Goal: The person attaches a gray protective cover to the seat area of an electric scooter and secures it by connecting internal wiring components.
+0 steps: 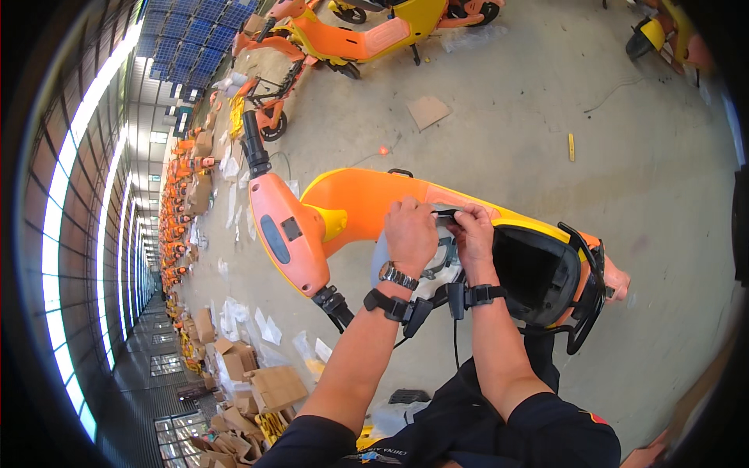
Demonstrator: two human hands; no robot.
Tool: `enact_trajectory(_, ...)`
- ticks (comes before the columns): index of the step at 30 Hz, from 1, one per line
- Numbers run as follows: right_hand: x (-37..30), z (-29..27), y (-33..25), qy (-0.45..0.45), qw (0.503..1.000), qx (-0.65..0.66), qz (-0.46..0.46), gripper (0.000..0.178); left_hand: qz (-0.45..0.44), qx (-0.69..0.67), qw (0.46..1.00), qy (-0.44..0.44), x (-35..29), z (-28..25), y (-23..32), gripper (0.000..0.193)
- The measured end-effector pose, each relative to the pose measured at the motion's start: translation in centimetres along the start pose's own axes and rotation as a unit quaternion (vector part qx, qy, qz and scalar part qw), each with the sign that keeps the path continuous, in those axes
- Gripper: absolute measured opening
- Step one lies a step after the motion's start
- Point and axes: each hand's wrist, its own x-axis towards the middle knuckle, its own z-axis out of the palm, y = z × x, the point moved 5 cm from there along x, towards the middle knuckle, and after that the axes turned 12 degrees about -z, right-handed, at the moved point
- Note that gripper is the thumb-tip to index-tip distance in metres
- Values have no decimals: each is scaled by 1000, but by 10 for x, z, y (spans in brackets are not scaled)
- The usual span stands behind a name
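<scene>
At frame centre, your left hand and right hand both pinch a small black part against the orange scooter. The seat bay lies open, so I judge fitting unfinished.

Orange-and-yellow electric scooter lies across the view, handlebar end left, tail right. Seat is off or lifted: open black compartment sits right of the scooter's middle, yellow-rimmed. Small black part sits at the compartment's front edge, pinched between both hands. Grey round piece just below it, partly hidden. Black rear rack at the tail.
</scene>
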Motion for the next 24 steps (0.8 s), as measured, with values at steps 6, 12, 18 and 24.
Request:
enact_trajectory(6, 15, 4, -18, -172, 942, -262, 120, 17, 8, 11, 1000, 22, -2, -6, 4, 8)
enact_trajectory(12, 18, -17, -10, -101, 957, -259, -90, 25, -3, 25, 1000, 15, -2, 1, 0, 7)
enact_trajectory(18, 14, -16, -4, 7, 994, -76, -77, 28, -20, 23, 1000, 7, 4, -1, 6, 6)
enact_trajectory(24, 7, 0, -11, 15, 999, -37, -35, 22, -19, 18, 999, 25, -1, -5, 5, 10)
